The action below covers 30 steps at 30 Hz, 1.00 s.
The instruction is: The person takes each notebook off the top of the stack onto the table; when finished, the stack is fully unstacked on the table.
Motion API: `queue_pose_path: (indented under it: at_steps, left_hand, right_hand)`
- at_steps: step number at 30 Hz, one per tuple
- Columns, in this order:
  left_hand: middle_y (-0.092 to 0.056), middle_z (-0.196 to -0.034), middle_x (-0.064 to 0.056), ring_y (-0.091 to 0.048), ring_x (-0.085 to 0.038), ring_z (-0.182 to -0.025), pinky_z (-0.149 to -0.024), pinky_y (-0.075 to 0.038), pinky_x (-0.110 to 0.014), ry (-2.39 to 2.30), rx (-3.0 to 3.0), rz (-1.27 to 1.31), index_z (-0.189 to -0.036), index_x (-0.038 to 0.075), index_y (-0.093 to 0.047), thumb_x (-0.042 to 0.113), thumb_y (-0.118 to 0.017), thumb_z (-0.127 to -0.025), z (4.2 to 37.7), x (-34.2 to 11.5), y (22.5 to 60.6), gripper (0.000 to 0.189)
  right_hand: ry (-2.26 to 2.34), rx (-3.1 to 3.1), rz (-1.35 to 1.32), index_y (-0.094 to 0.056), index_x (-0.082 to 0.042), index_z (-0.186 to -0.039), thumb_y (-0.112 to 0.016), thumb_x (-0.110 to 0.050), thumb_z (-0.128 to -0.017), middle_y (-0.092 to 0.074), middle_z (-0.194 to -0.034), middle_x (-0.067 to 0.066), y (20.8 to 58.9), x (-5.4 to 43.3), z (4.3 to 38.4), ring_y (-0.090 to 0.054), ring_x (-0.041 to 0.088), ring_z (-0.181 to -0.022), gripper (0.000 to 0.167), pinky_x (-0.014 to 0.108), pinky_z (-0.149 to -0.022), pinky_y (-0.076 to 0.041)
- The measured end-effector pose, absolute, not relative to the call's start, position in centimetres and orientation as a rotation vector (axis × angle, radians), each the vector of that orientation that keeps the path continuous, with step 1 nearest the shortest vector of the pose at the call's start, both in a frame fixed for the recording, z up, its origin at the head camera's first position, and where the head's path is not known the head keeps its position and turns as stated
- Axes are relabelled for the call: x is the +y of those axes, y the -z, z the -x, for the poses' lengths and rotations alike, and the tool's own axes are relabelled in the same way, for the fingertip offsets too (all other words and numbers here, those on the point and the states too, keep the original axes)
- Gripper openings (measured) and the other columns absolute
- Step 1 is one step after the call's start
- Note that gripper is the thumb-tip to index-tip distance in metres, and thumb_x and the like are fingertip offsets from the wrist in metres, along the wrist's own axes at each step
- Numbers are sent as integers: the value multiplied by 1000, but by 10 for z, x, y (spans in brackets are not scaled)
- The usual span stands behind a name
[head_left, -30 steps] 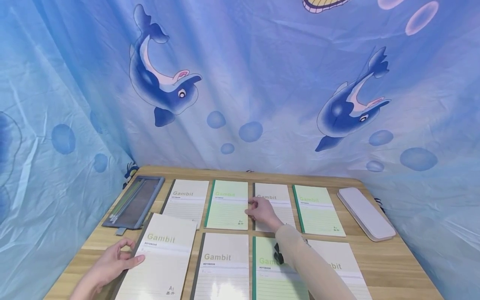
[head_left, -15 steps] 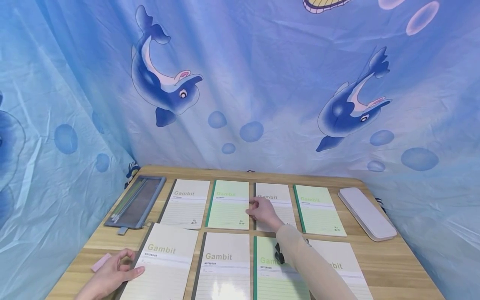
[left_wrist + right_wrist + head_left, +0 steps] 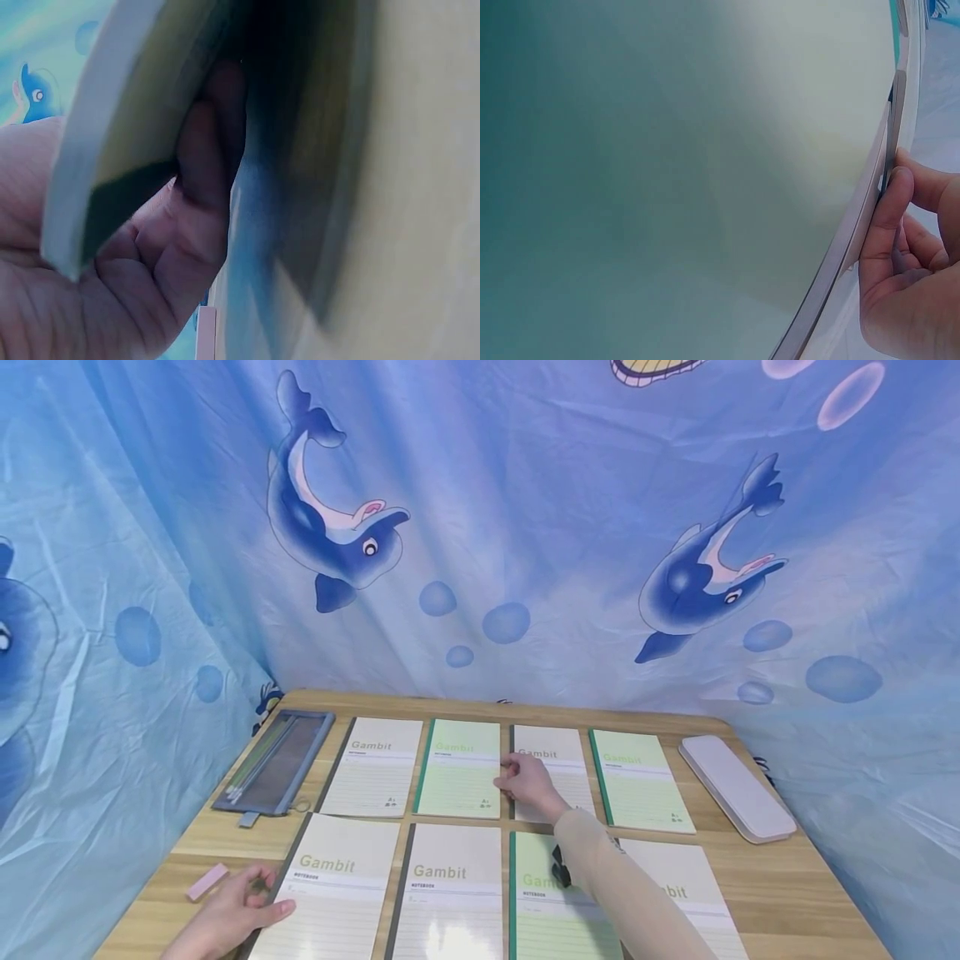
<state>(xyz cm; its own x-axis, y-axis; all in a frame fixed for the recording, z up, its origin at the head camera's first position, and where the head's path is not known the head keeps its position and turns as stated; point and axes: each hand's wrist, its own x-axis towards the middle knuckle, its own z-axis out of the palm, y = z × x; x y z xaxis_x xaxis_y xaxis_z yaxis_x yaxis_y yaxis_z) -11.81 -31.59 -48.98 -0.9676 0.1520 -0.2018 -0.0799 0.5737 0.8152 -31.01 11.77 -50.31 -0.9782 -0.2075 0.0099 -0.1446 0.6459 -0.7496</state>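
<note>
In the head view, my left hand (image 3: 238,910) grips the spine edge of the front-left white notebook (image 3: 330,893), thumb on the cover and fingers beneath. The left wrist view shows this notebook's raised edge (image 3: 82,157) between thumb and fingers. My right hand (image 3: 529,783) is over the third notebook (image 3: 566,781) of the back row, pinching its dark spine edge. Thumb and fingertip meet at that spine in the right wrist view, beside a pale cover (image 3: 667,187). A green notebook (image 3: 459,777) lies just left of this hand.
More Gambit notebooks lie in two rows, including a green one (image 3: 641,777) and a white one (image 3: 450,902). A mesh pencil pouch (image 3: 281,760) is back left; a pale case (image 3: 735,785) is right. A pink block (image 3: 207,882) lies beside my left hand. A curtain (image 3: 480,527) hangs behind.
My left hand has brought the front-left notebook lower and nearer to me, level with its row. The pink block and a small ring by the pouch have come into view. My right hand stays put.
</note>
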Motion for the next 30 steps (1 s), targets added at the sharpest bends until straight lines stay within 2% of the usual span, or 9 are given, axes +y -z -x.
queue_pose_path:
  at_steps: [6,12,18,30]
  left_hand:
    - [-34,-68,2,-38,-11,-59,-55,-32,-26,-1314,2545,-41,-108,-5,-47,19,-74,-90,119,-314,490,40]
    - [-35,-68,0,-38,-13,-60,-55,-32,-27,-1294,2558,43,-104,-3,-48,18,-75,-88,119,-311,494,39]
    - [-45,-80,-7,-45,-21,-71,-61,-38,-33,-1106,2647,134,-105,-6,-49,24,-78,-86,120,-305,494,46]
    - [-49,-80,-2,-46,-20,-70,-61,-38,-35,-765,2758,165,-93,4,-54,38,-79,-82,119,-296,479,44]
  right_hand:
    - [1255,2781,297,-61,5,-127,-75,-12,-89,-59,-71,1,504,119,309,-56,12,-55,43,27,-55,-44]
    - [1266,2782,289,-62,5,-126,-75,-11,-88,-58,-71,1,505,119,309,-55,12,-55,43,26,-54,-43]
    - [1282,2771,304,-62,6,-126,-75,-9,-88,-58,-71,2,503,118,307,-55,12,-54,43,26,-54,-44]
    - [1273,2774,297,-62,5,-126,-75,-12,-89,-59,-72,1,503,116,308,-56,12,-55,43,26,-56,-43]
